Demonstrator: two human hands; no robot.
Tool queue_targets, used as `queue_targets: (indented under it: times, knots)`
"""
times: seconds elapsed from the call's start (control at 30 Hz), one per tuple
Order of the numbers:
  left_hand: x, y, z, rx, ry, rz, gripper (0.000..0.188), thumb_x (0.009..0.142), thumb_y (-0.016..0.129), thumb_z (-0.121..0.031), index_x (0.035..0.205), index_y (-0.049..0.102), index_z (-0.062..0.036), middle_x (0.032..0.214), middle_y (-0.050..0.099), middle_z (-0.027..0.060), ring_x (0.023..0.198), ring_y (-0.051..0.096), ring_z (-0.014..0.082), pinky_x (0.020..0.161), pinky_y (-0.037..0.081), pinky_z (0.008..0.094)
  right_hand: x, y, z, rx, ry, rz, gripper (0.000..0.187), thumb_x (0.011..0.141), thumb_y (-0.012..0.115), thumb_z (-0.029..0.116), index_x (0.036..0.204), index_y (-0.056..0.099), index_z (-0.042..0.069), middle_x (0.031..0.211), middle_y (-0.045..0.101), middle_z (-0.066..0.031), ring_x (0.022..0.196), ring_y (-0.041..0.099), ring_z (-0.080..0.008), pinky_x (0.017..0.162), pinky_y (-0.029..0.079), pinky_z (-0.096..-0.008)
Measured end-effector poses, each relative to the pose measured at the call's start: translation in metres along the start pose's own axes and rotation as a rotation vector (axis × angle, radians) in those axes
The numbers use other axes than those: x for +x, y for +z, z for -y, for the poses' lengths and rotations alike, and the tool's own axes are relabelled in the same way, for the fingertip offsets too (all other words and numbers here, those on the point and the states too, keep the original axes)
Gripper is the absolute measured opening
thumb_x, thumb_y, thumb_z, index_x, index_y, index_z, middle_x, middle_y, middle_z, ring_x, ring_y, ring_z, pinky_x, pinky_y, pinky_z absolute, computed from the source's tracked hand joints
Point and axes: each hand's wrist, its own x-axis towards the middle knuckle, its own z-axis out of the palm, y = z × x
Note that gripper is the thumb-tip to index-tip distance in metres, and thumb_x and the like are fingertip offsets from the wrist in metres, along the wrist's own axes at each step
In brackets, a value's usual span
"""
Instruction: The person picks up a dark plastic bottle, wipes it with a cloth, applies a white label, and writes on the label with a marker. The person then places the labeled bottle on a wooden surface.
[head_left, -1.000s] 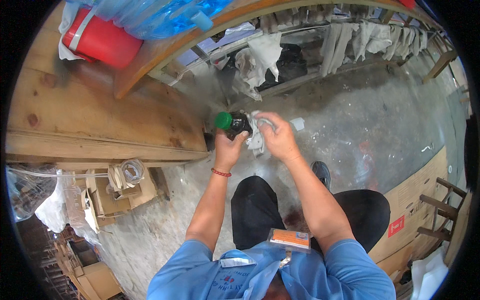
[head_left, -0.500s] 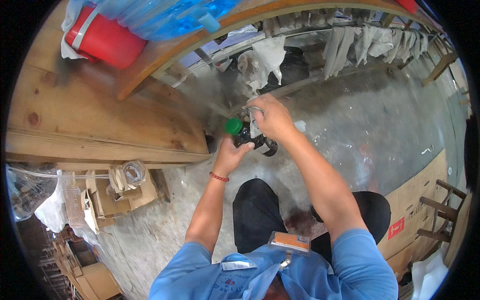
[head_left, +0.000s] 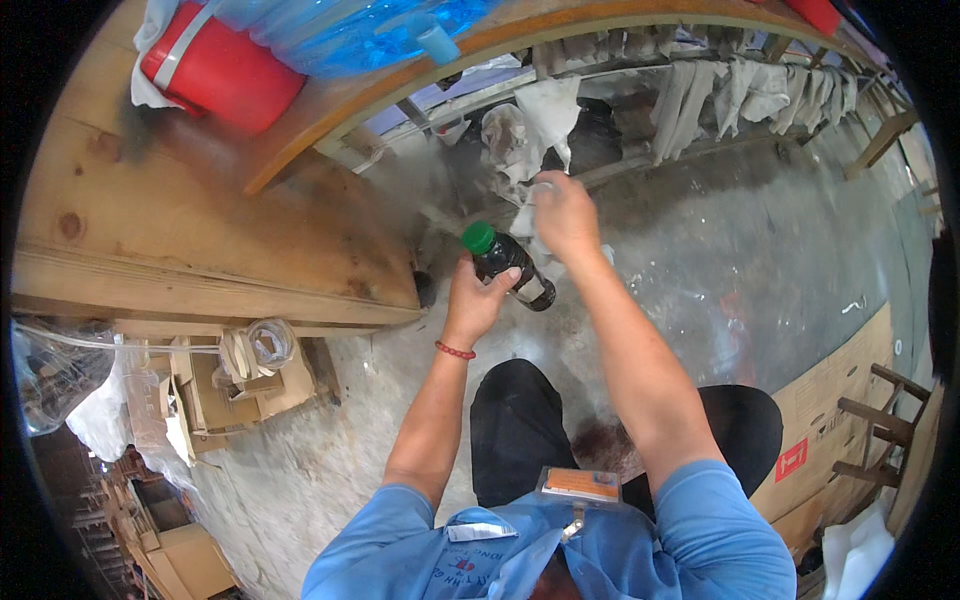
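Note:
A dark bottle (head_left: 498, 256) with a green cap (head_left: 478, 237) and a pale label lies tilted in my left hand (head_left: 474, 300). The fingers and thumb of that hand are wrapped round its body, and the cap points up and to the left. Just beyond the bottle is my right hand (head_left: 567, 218), its fingers closed on a crumpled greyish-white rag (head_left: 523, 222). Part of the rag hangs below those fingers, behind the bottle. The rag and the bottle's side look slightly apart.
A wooden bench (head_left: 230, 230) stands at left, with a red bucket (head_left: 225, 75) and blue plastic bottles (head_left: 350, 35) above. Cloths (head_left: 685, 110) hang from a rail at the back. Cardboard boxes (head_left: 265, 385) sit lower left; flattened cardboard (head_left: 830, 400) and a wooden stool (head_left: 890, 425) are at right.
My right hand has moved up and right with the rag, away from the bottle's neck, uncovering more of the bottle. My left hand has shifted slightly right.

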Motion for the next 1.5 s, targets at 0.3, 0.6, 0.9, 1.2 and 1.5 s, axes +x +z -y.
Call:
queue_targets:
  times: [0.3, 0.6, 0.9, 1.2, 1.5]
  knots:
    - [-0.004, -0.001, 0.002, 0.038, -0.039, -0.006, 0.05, 0.084, 0.076, -0.017, 0.124, 0.053, 0.0006, 0.115, 0.063, 0.0081, 0.105, 0.058, 0.0166, 0.095, 0.046, 0.0334, -0.052, 0.018, 0.021, -0.008, -0.167, 0.041, 0.029, 0.09, 0.06, 0.022, 0.117, 0.062, 0.01, 0.109, 0.06, -0.0218, 0.103, 0.06, -0.0429, 0.089, 0.049, -0.0493]
    - [-0.004, -0.028, 0.0, -0.281, 0.002, 0.119, 0.049, 0.085, 0.076, -0.028, 0.12, 0.056, -0.0007, 0.106, 0.064, 0.0036, 0.097, 0.058, 0.0145, 0.089, 0.047, 0.0302, 0.008, -0.045, -0.032, 0.179, 0.062, 0.075, 0.029, 0.09, 0.059, 0.023, 0.115, 0.067, 0.009, 0.101, 0.071, -0.0177, 0.092, 0.068, -0.027, 0.084, 0.052, -0.037]
    - [0.004, -0.015, -0.007, -0.318, -0.025, 0.063, 0.042, 0.088, 0.074, -0.022, 0.118, 0.056, -0.0002, 0.109, 0.064, 0.0056, 0.098, 0.059, 0.0146, 0.089, 0.048, 0.0303, -0.056, 0.01, -0.012, 0.063, -0.238, -0.218, 0.029, 0.088, 0.062, 0.015, 0.117, 0.063, 0.01, 0.115, 0.06, -0.0192, 0.1, 0.062, -0.0386, 0.086, 0.051, -0.0432]
    - [-0.006, -0.012, 0.012, -0.537, -0.032, 0.032, 0.038, 0.09, 0.071, -0.018, 0.119, 0.056, 0.0001, 0.113, 0.064, 0.0071, 0.104, 0.061, 0.0176, 0.093, 0.048, 0.0336, -0.059, 0.01, -0.078, -0.13, -0.078, 0.009, 0.027, 0.087, 0.061, 0.014, 0.114, 0.064, 0.012, 0.115, 0.058, -0.0206, 0.1, 0.061, -0.0421, 0.086, 0.051, -0.0485]
    - [0.001, -0.028, -0.011, -0.488, -0.364, -0.245, 0.038, 0.091, 0.07, -0.029, 0.119, 0.058, -0.0068, 0.108, 0.067, 0.0046, 0.097, 0.066, 0.0192, 0.081, 0.056, 0.0409, -0.023, -0.018, -0.082, 0.255, 0.126, -0.132, 0.034, 0.092, 0.061, 0.024, 0.119, 0.061, 0.004, 0.109, 0.068, -0.0164, 0.096, 0.066, -0.035, 0.087, 0.052, -0.0416]
